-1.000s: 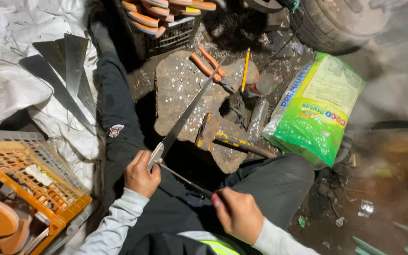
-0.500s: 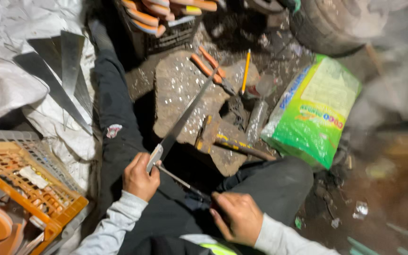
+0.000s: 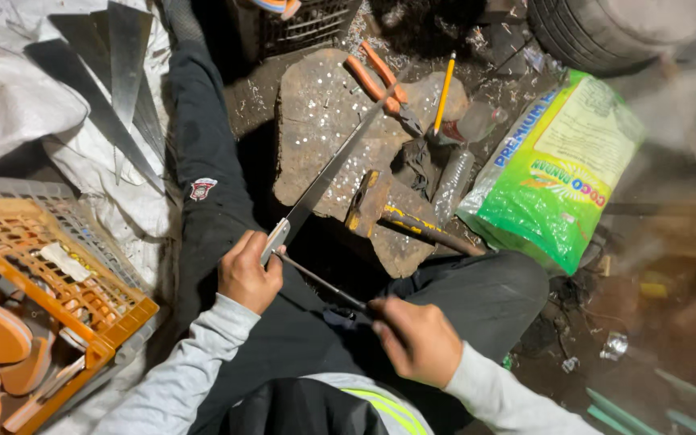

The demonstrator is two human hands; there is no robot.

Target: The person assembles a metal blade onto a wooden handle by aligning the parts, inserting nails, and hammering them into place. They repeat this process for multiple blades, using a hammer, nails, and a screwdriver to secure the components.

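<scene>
My left hand (image 3: pixel 249 272) grips the wide end of a long tapered saw blade (image 3: pixel 328 173). The blade slopes up to the right, its tip resting on a pitted wooden block (image 3: pixel 320 105). In my right hand (image 3: pixel 417 338) is a thin dark file (image 3: pixel 320 282), its far end touching the blade's edge right beside my left hand. I sit on the ground, dark trouser legs on both sides of the block. A hammer (image 3: pixel 400 216) lies on the block's near part.
Orange-handled pliers (image 3: pixel 382 84) and a yellow pencil (image 3: pixel 445 82) lie on the block. A green and white sack (image 3: pixel 561 169) lies at right, a tyre (image 3: pixel 606 28) behind it. Spare saw blades (image 3: pixel 114 80) rest on white sheeting at left, beside an orange crate (image 3: pixel 50 282).
The view has shifted and tightened slightly. My right hand has slid the file a little along the blade's edge; my left hand keeps the blade in the same place.
</scene>
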